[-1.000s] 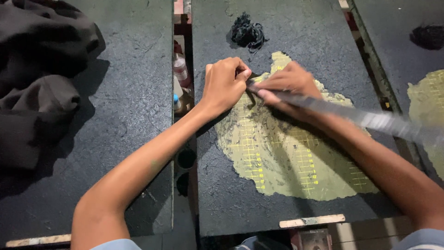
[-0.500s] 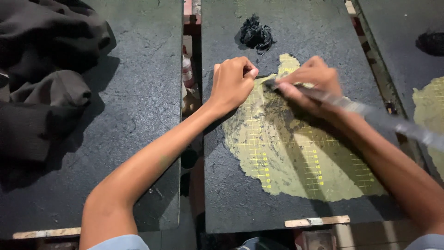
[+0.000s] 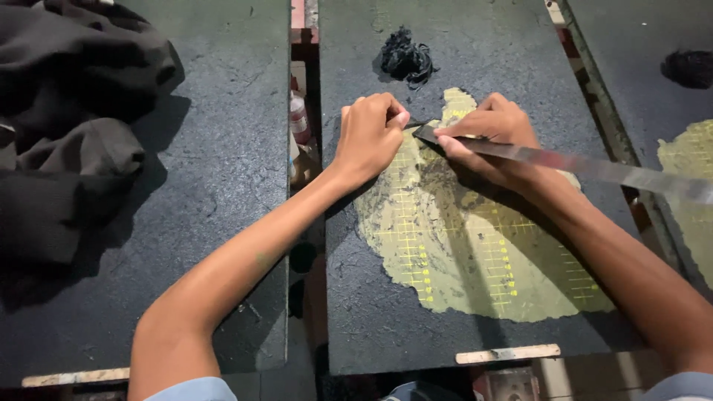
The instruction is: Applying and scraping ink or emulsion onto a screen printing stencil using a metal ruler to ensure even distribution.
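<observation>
1. Work surface: a dark coated panel (image 3: 460, 312) lies on the tabletop, centre of view. A second dark panel (image 3: 215, 186) lies to its left, with a narrow gap between the two.
2. Exposed area: a large yellow-green patch (image 3: 475, 260) with a printed grid shows where the dark coating is gone. It runs from the far middle of the panel toward the near right. Its edges are ragged.
3. Right hand (image 3: 486, 137): grip clenched around a long flat metal blade (image 3: 594, 167). The blade tip sits at the far left edge of the patch, just beside the left hand. The rest of the blade runs off to the right.
4. Left hand (image 3: 371, 134): fingers curled shut, pinching at the coating right at the blade tip. What exactly is pinched is too small to tell.
5. Waste: a clump of black scrapings (image 3: 405, 58) lies on the far part of the panel, near both hands but apart from them.
6. Progress, judged: roughly the middle portion is stripped. Dark coating remains along the left, far and near margins, and dark smears remain inside the patch near the hands.
7. Surroundings: a dark cloth (image 3: 67, 126) is heaped on the far left. Another panel at far right shows its own yellow patch (image 3: 687, 160) and black clump (image 3: 687, 68).
</observation>
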